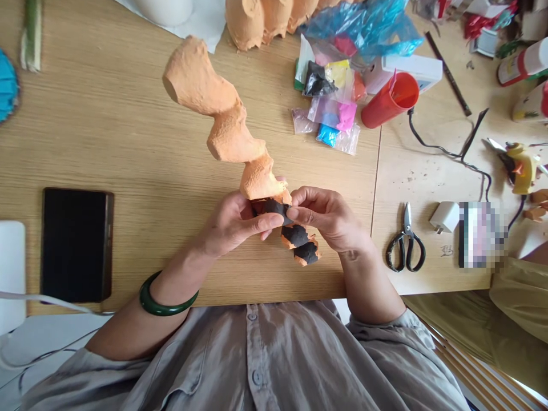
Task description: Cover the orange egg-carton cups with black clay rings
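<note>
A long orange-painted strip of egg carton (pixel 229 128) runs from the upper left down toward me. Black, clay-like patches (pixel 295 235) cover several bumps at its near end, with orange showing around their edges. My left hand (pixel 233 222) is closed around the strip from the left, its thumb lying on a black patch. From the right, my right hand (pixel 323 214) pinches the edge of the same bump between thumb and fingers. Part of the strip is hidden behind the fingers.
Packets of coloured clay (pixel 331 100), a red cup (pixel 389 100) and a blue plastic bag (pixel 368 28) lie toward the back. Scissors (pixel 406 240), a white charger plug (pixel 444 217) and a yellow glue gun (pixel 522 165) are on the right. A black device (pixel 76 245) rests at left.
</note>
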Action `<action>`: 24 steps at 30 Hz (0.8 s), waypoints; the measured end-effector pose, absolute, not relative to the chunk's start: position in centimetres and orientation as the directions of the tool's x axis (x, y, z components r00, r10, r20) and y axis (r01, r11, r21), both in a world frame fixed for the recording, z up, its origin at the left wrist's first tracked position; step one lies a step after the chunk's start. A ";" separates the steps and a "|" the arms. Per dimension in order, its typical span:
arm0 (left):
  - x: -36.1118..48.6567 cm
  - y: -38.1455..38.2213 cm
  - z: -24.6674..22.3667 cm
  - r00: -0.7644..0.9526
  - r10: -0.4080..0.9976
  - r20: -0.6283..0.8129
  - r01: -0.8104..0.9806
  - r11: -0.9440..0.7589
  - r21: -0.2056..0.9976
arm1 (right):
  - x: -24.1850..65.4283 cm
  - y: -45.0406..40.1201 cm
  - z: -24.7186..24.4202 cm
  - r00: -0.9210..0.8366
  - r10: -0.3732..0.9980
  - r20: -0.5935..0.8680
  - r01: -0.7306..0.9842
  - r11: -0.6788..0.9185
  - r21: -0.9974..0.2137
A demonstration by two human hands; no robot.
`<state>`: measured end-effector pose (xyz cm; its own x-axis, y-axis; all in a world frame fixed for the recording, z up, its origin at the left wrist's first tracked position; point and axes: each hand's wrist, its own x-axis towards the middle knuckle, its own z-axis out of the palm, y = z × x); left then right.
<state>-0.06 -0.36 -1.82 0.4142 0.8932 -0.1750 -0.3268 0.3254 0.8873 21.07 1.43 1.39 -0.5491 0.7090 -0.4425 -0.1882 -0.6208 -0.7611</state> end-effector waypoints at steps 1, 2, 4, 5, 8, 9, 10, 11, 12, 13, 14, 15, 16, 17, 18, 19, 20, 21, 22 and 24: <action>-0.1 -0.3 -1.8 0.422 0.890 -0.172 -0.322 0.325 0.889 | 21.1 1.4 1.4 -0.557 0.705 -0.439 -0.187 -0.622 -0.760; -0.1 -0.3 -1.8 0.428 0.886 -0.175 -0.317 0.329 0.890 | 21.2 1.4 1.4 -0.563 0.702 -0.436 -0.187 -0.623 -0.760; -0.1 -0.4 -1.9 0.433 0.881 -0.191 -0.310 0.344 0.886 | 21.3 1.4 1.4 -0.568 0.698 -0.437 -0.185 -0.625 -0.758; -0.1 -0.4 -2.0 0.432 0.879 -0.200 -0.306 0.352 0.885 | 21.3 1.5 1.4 -0.568 0.697 -0.438 -0.180 -0.624 -0.760; -0.3 -0.6 -2.3 0.439 0.871 -0.220 -0.288 0.368 0.884 | 21.4 1.6 1.3 -0.544 0.717 -0.435 -0.163 -0.599 -0.784; -0.3 -0.6 -2.3 0.444 0.868 -0.224 -0.286 0.374 0.882 | 21.4 1.6 1.3 -0.531 0.729 -0.432 -0.159 -0.587 -0.794; -0.3 -0.6 -2.3 0.447 0.865 -0.227 -0.286 0.379 0.880 | 21.4 1.6 1.2 -0.517 0.740 -0.431 -0.157 -0.577 -0.802; -0.3 -0.6 -2.2 0.449 0.864 -0.229 -0.288 0.382 0.878 | 21.3 1.6 1.2 -0.504 0.747 -0.433 -0.154 -0.571 -0.806; -0.2 -0.6 -2.1 0.451 0.863 -0.228 -0.289 0.383 0.877 | 21.3 1.6 1.2 -0.495 0.751 -0.437 -0.152 -0.570 -0.807; -0.1 -0.5 -1.9 0.454 0.862 -0.227 -0.286 0.383 0.879 | 21.3 1.6 1.2 -0.493 0.750 -0.441 -0.148 -0.571 -0.807; 0.0 -0.5 -1.7 0.456 0.860 -0.229 -0.280 0.383 0.880 | 21.3 1.6 1.1 -0.497 0.745 -0.444 -0.142 -0.575 -0.806; 0.0 -0.5 -1.5 0.458 0.858 -0.231 -0.275 0.384 0.881 | 21.3 1.6 1.1 -0.507 0.739 -0.444 -0.138 -0.578 -0.804; 0.1 -0.5 -1.3 0.459 0.857 -0.236 -0.271 0.388 0.881 | 21.3 1.6 1.1 -0.518 0.733 -0.440 -0.138 -0.580 -0.803; 0.2 -0.6 -1.2 0.458 0.855 -0.243 -0.264 0.392 0.881 | 21.2 1.7 1.0 -0.530 0.729 -0.433 -0.141 -0.579 -0.803; 0.3 -0.6 -1.2 0.459 0.853 -0.248 -0.253 0.394 0.884 | 21.2 1.7 1.0 -0.540 0.727 -0.425 -0.147 -0.578 -0.802; 0.3 -0.7 -1.1 0.464 0.849 -0.253 -0.238 0.395 0.888 | 21.2 1.7 0.9 -0.545 0.726 -0.420 -0.155 -0.579 -0.801; 0.4 -0.7 -1.2 0.472 0.844 -0.254 -0.223 0.393 0.892 | 21.1 1.7 0.8 -0.541 0.728 -0.420 -0.162 -0.580 -0.798; 0.4 -0.7 -1.2 0.482 0.838 -0.256 -0.208 0.394 0.895 | 21.1 1.7 0.7 -0.534 0.731 -0.425 -0.165 -0.583 -0.796; 0.4 -0.7 -1.3 0.488 0.833 -0.260 -0.198 0.396 0.897 | 21.0 1.6 0.7 -0.527 0.731 -0.433 -0.163 -0.587 -0.793; 0.4 -0.7 -1.4 0.489 0.830 -0.270 -0.196 0.406 0.893 | 20.9 1.6 0.8 -0.529 0.719 -0.450 -0.148 -0.601 -0.785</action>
<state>0.38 -0.66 -1.42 0.4887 0.8296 -0.2699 -0.1963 0.4060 0.8925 20.86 1.64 0.78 -0.5295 0.7191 -0.4500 -0.1484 -0.6009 -0.7855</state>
